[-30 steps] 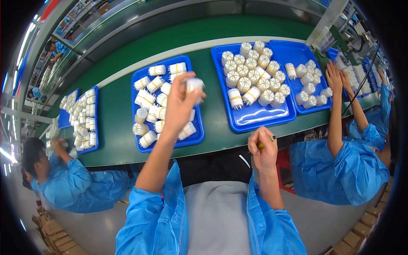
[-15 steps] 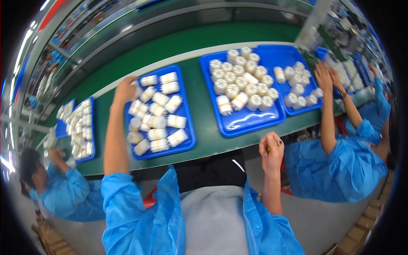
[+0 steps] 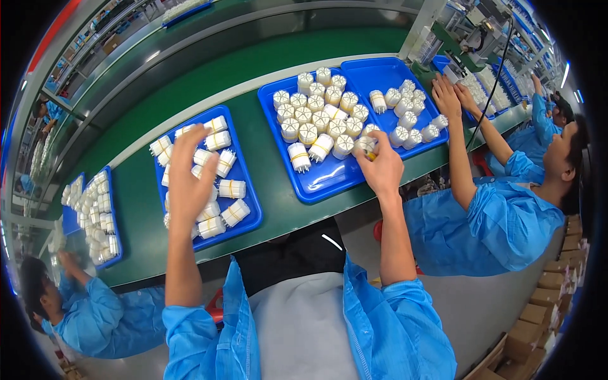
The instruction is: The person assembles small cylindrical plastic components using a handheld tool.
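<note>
My left hand (image 3: 189, 172) lies spread over the left blue tray (image 3: 248, 166), its fingers resting on white cylindrical parts with yellow bands (image 3: 230, 188) that lie on their sides. It grips nothing that I can see. My right hand (image 3: 382, 167) reaches over the front right of the middle blue tray (image 3: 330, 176). Its fingers are curled around one white cylindrical part (image 3: 365, 145) at the edge of a cluster of upright parts (image 3: 316, 117).
The trays sit on a green conveyor belt (image 3: 272, 76). A third blue tray (image 3: 380, 71) to the right has a co-worker's hands (image 3: 451, 96) on it. Another person (image 3: 69, 304) works at a tray (image 3: 88, 212) at lower left. Cardboard boxes (image 3: 544, 316) are stacked at lower right.
My left hand went from holding a part up to reaching the tray's far end, then drew back over its middle. My right hand moved from the table edge onto the middle tray.
</note>
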